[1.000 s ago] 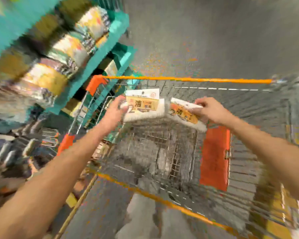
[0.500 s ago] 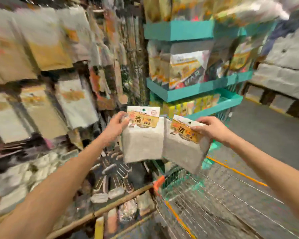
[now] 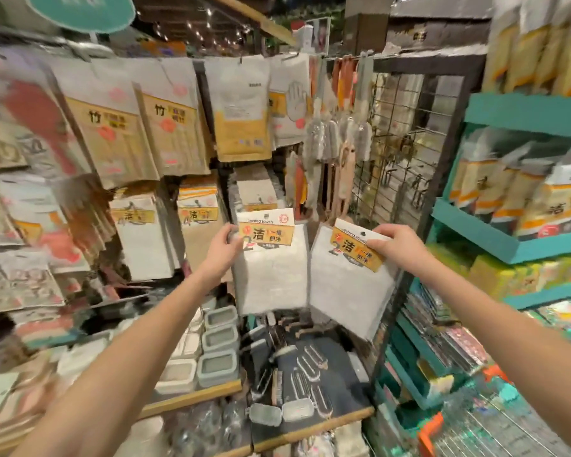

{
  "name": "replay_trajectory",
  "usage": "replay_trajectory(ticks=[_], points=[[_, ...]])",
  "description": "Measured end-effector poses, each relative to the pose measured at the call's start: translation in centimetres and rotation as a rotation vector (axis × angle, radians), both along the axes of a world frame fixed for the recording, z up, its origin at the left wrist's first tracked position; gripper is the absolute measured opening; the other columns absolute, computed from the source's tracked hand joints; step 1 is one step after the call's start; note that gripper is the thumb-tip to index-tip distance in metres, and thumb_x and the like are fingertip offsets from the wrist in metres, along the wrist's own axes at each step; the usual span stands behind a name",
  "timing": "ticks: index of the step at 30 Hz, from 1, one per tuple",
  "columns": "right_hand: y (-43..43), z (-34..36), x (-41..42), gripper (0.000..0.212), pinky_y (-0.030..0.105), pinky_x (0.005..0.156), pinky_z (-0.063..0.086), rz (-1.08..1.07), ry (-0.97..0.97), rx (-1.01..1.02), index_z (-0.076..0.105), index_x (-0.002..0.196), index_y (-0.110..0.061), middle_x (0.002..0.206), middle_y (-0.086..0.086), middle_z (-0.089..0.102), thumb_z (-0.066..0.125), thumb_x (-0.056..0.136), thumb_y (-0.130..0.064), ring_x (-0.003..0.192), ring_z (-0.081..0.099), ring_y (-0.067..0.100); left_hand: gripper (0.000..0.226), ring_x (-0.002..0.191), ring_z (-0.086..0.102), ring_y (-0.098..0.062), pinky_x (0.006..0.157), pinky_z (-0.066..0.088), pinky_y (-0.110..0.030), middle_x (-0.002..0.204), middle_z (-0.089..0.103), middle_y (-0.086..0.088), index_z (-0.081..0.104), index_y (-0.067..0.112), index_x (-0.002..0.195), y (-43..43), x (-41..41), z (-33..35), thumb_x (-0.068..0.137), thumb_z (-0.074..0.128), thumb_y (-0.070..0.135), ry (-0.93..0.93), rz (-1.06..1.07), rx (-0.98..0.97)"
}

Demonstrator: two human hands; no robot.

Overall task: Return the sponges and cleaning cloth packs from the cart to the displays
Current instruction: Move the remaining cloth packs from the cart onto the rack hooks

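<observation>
The left hand (image 3: 225, 247) pinches the left pack (image 3: 271, 282) at the 9 o'clock edge of its header (image 3: 266, 234). The right hand (image 3: 397, 245) pinches the right pack (image 3: 346, 295) at the 2 o'clock corner of its own header, fingers curled over the label. Both packs hang free below the hands, side by side, with their inner edges touching or nearly so. The right pack tilts, its lower end swung toward 5 o'clock. Both are clear of the cart (image 3: 508, 430), seen at 5 o'clock of the view, and neither is hung yet.

Matching packs (image 3: 198, 216) hang at 10 o'clock of the left hand. A wire grid (image 3: 406, 150) stands at 12 o'clock of the right hand, and teal shelves (image 3: 505, 249) at 3 o'clock. Tubs (image 3: 218, 341) and brushes (image 3: 307, 361) lie on the bench (image 3: 192, 399) at 6 o'clock of the packs.

Probable faults from here:

- Missed hook. The hooks are hidden behind hanging stock, and each hand covers part of a header. The hang hole may not line up.
- Drop. Each pack is held by an edge pinch only. A knock against the stock could free it onto the tubs and brushes.
- No free hand. With both hands loaded, neither can part the stock.
- Wrong peg. Neighbouring packs carry similar yellow labels.
</observation>
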State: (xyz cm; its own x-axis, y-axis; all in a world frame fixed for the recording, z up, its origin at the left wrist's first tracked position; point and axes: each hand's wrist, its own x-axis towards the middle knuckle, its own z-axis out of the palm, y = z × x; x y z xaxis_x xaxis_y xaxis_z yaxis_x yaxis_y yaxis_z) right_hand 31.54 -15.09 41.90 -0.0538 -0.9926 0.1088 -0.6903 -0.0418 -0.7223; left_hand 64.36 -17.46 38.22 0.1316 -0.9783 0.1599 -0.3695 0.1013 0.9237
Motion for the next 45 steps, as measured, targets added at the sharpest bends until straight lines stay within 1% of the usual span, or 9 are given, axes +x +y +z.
replay_trajectory(ticks=[4, 8, 12, 17, 20, 23, 29, 37, 45], points=[[-3.9, -0.3, 1.9, 0.013, 0.041, 0.074, 0.052, -0.056, 0.048, -0.033, 0.070, 0.092, -0.016, 0.090, 0.005, 0.071, 0.060, 0.086, -0.023, 0.083, 0.065, 0.023, 0.017, 0.085, 0.054, -0.006, 0.071, 0.043, -0.018, 0.113, 0.061, -0.001, 0.050, 0.015, 0.112, -4.6, 1.8, -1.6, 0.097, 0.043, 0.012, 0.056, 0.049, 0.084], [-8.5, -0.4, 1.8, 0.014, 0.031, 0.068, 0.050, -0.027, 0.059, -0.027, 0.068, 0.098, -0.020, 0.093, -0.002, 0.068, 0.061, 0.088, -0.026, 0.080, 0.062, 0.010, 0.033, 0.107, 0.051, -0.019, 0.091, 0.043, -0.032, 0.122, 0.052, 0.001, 0.043, 0.011, 0.132, -9.5, 1.6, -2.9, 0.099, 0.042, 0.016, 0.044, 0.099, 0.124], [-13.4, -0.6, 1.5, 0.012, 0.024, 0.060, 0.045, 0.035, 0.006, -0.007, 0.068, 0.097, -0.021, 0.093, -0.003, 0.069, 0.063, 0.087, -0.027, 0.077, 0.062, 0.006, 0.019, 0.097, 0.052, -0.019, 0.069, 0.041, -0.024, 0.111, 0.055, -0.004, 0.051, 0.010, 0.115, -14.0, 1.0, -4.2, 0.097, 0.045, 0.013, 0.012, 0.170, 0.083], [-19.6, -1.1, 2.0, 0.010, 0.025, 0.060, 0.046, 0.126, 0.025, 0.047, 0.067, 0.096, -0.022, 0.089, -0.004, 0.068, 0.064, 0.087, -0.028, 0.075, 0.063, 0.011, 0.017, 0.098, 0.052, -0.016, 0.068, 0.040, -0.019, 0.112, 0.054, -0.002, 0.048, 0.015, 0.114, -18.1, 0.9, -6.2, 0.098, 0.048, 0.015, 0.090, 0.174, 0.070], [-21.9, -1.9, 2.4, 0.002, 0.025, 0.062, 0.045, 0.170, 0.026, 0.066, 0.066, 0.087, -0.025, 0.085, -0.006, 0.066, 0.065, 0.087, -0.026, 0.077, 0.061, 0.012, 0.026, 0.106, 0.052, -0.018, 0.085, 0.043, -0.028, 0.116, 0.055, -0.001, 0.048, 0.012, 0.124, -19.5, 1.0, -6.9, 0.098, 0.048, 0.014, 0.107, 0.175, 0.073], [-23.3, -2.7, 2.8, 0.005, 0.026, 0.067, 0.045, 0.230, 0.050, 0.088, 0.067, 0.083, -0.026, 0.086, -0.007, 0.068, 0.064, 0.086, -0.030, 0.081, 0.064, 0.013, 0.021, 0.109, 0.055, -0.025, 0.097, 0.045, -0.040, 0.116, 0.058, -0.004, 0.051, 0.013, 0.118, -20.9, 1.9, -7.5, 0.097, 0.049, 0.013, 0.115, 0.197, 0.059], [-23.3, -3.0, 3.8, 0.009, 0.024, 0.066, 0.048, 0.235, 0.065, 0.130, 0.069, 0.092, -0.021, 0.089, -0.005, 0.071, 0.064, 0.087, -0.026, 0.082, 0.066, 0.010, 0.027, 0.106, 0.055, -0.022, 0.084, 0.043, -0.030, 0.117, 0.059, -0.005, 0.051, 0.008, 0.123, -23.1, 2.5, -7.8, 0.096, 0.048, 0.008, 0.094, 0.217, 0.119], [-23.3, -3.3, 4.5, 0.010, 0.026, 0.073, 0.048, 0.189, 0.028, 0.133, 0.069, 0.095, -0.021, 0.095, -0.005, 0.071, 0.064, 0.087, -0.025, 0.088, 0.066, 0.011, 0.022, 0.101, 0.060, -0.036, 0.084, 0.050, -0.043, 0.110, 0.063, -0.017, 0.052, 0.002, 0.115, -24.9, 2.3, -8.8, 0.096, 0.043, 0.009, -0.193, 0.266, 0.092], [-24.7, -3.4, 6.0, 0.009, 0.028, 0.077, 0.052, 0.236, 0.040, 0.119, 0.070, 0.093, -0.022, 0.093, -0.006, 0.071, 0.065, 0.087, -0.024, 0.088, 0.067, 0.010, 0.011, 0.088, 0.060, -0.033, 0.070, 0.048, -0.036, 0.096, 0.062, -0.015, 0.052, 0.003, 0.100, -25.1, 1.6, -9.2, 0.096, 0.044, 0.010, -0.186, 0.310, 0.024]])
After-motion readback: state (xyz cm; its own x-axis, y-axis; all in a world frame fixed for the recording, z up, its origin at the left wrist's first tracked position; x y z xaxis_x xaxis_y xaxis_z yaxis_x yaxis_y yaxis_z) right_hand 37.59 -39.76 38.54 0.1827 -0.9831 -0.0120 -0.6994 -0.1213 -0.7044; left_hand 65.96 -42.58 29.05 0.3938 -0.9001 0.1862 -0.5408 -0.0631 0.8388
